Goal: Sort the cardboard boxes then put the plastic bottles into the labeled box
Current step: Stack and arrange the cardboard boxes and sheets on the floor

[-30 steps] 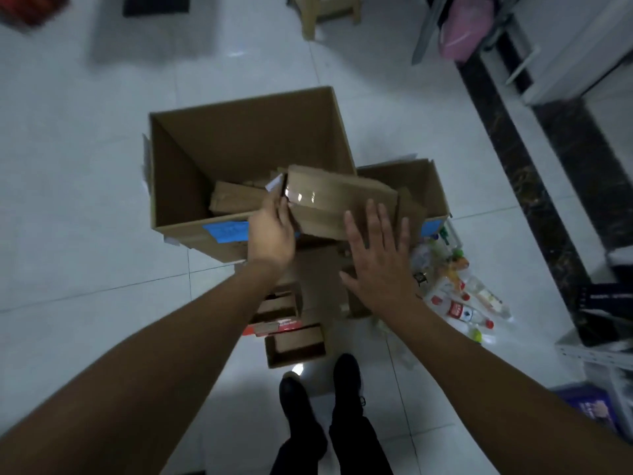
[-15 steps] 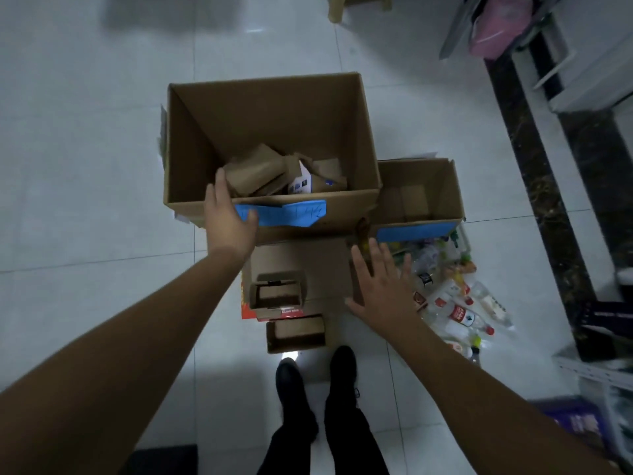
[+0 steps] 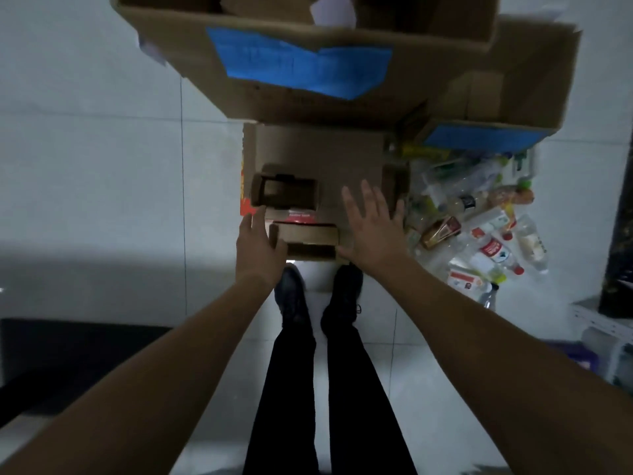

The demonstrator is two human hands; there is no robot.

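Dim white-tiled floor [image 3: 102,200], dark mat [image 3: 68,354] at left. Left hand [image 3: 260,245] and right hand [image 3: 371,231] spread, released, flanking a small box [image 3: 305,238] by the shoes [image 3: 291,296]. Bottles [image 3: 479,228] heaped on floor beside the labeled box [image 3: 527,63].

Both arms extended downward, left hand [image 3: 259,246] and right hand [image 3: 371,231] open-fingered.
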